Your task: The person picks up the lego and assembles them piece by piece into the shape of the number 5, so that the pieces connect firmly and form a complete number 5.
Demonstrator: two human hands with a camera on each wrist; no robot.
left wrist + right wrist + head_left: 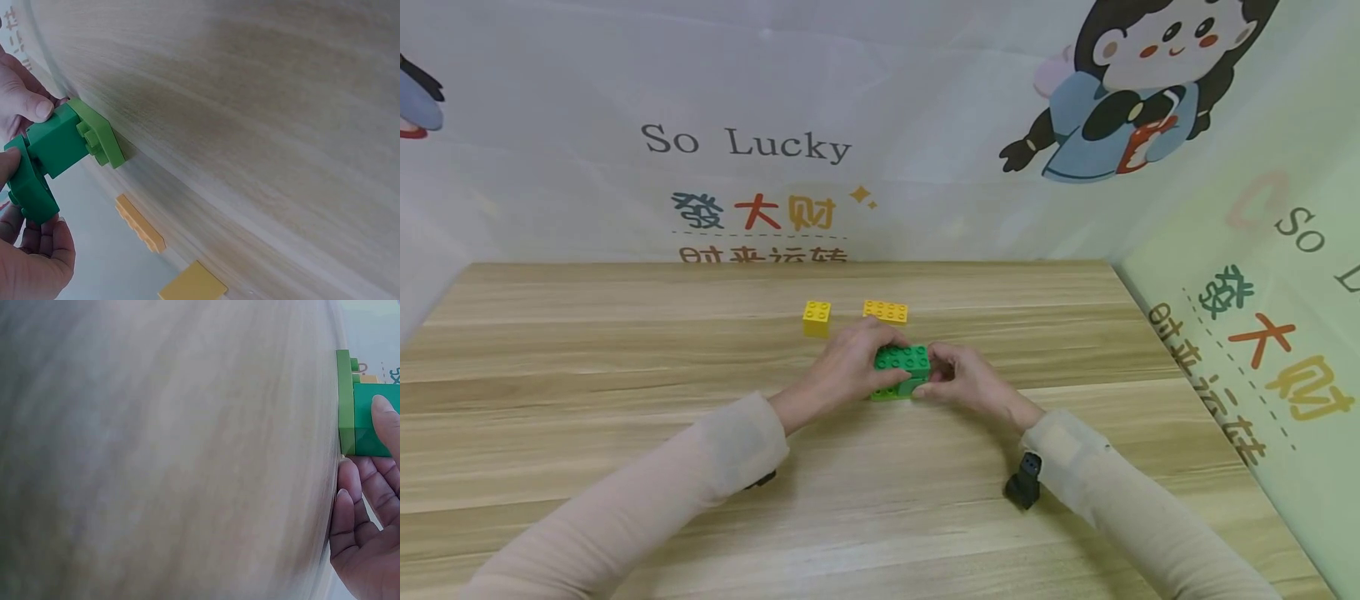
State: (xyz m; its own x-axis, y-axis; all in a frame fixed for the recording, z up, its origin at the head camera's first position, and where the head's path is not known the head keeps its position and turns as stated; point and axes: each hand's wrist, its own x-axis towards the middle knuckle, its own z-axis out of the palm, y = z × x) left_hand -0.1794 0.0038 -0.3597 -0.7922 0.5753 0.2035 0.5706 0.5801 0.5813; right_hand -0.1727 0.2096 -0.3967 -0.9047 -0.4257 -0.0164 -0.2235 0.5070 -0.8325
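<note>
1. Grip of the left hand (850, 358) was curled round the upper green brick (907, 358), with the thumb laid along the near side and the fingers set at the far side; it was parted only by the brick's thickness.
2. The middle green block (59, 140) was held by the grip of the right hand (970, 379), the thumb being pressed flat on one face and the fingers bent beneath it in the right wrist view.
3. The light green plate (107, 134) was seen studs up on the tabletop (625, 358), with the middle green block standing on it and part of its studs left uncovered.
4. The upper green brick was held over the middle green block; whether the two were fully pressed together could not be told.
5. Beyond the hands, the yellow block (817, 322) and the yellow plate (887, 313) were set apart on the tabletop, the block to the left, and neither was gripped.
</note>
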